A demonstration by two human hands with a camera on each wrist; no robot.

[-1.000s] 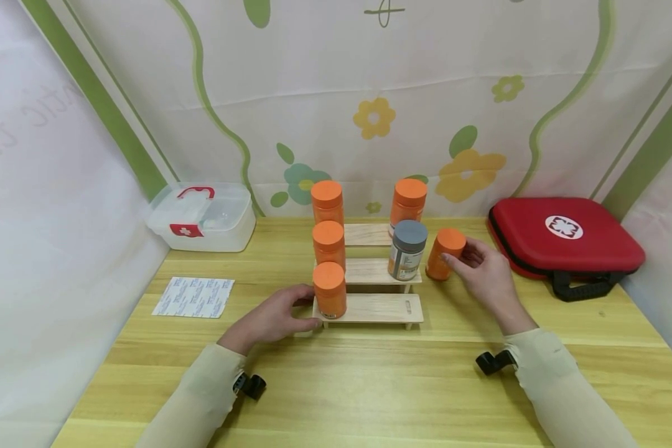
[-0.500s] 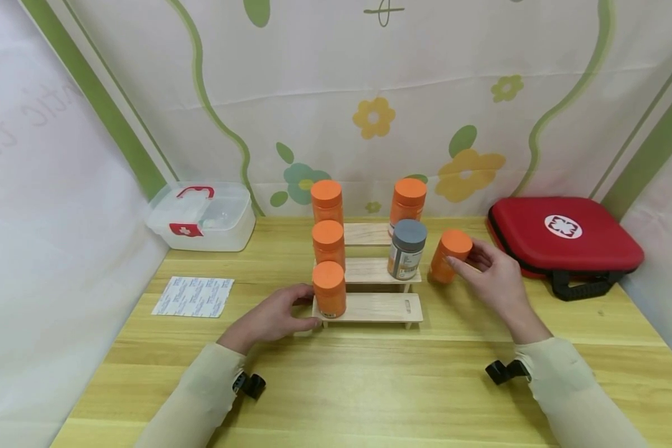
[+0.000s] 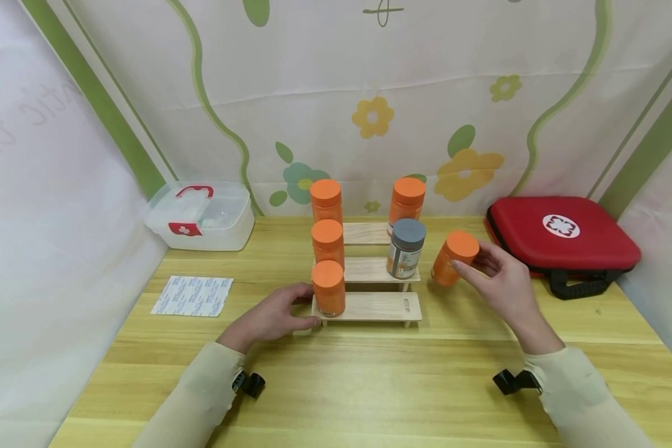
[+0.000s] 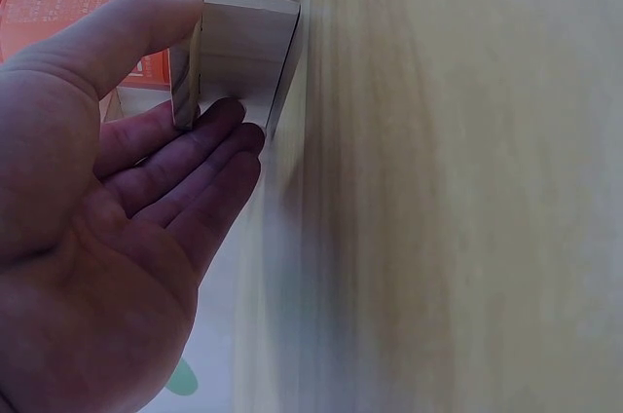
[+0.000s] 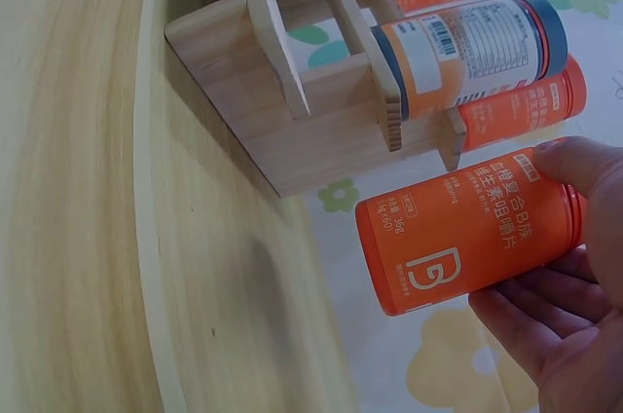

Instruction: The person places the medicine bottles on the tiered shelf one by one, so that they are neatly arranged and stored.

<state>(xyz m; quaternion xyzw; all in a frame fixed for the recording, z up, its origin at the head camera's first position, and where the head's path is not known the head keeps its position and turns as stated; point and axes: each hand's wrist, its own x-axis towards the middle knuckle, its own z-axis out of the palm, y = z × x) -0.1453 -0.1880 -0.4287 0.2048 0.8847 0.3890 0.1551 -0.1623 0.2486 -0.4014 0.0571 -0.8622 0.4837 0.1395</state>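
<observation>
My right hand grips an orange pill bottle near its cap, thumb on one side and fingers on the other. It is tilted and held off the table, right of the three-tier wooden rack; its printed label shows in the right wrist view. At the rack's left end, my left hand pinches the lowest shelf's end between thumb and fingers. Three orange bottles stand in a left column, the front one closest to that hand. A grey-capped bottle stands on the middle tier's right.
Another orange bottle stands on the top tier's right. A red first-aid case lies at the back right. On the left are a clear plastic box and a flat printed packet. A fabric wall closes the back.
My right hand has lifted the orange bottle, drawn it slightly right and nearer, and tilted it. My left hand and the rack stay in place.
</observation>
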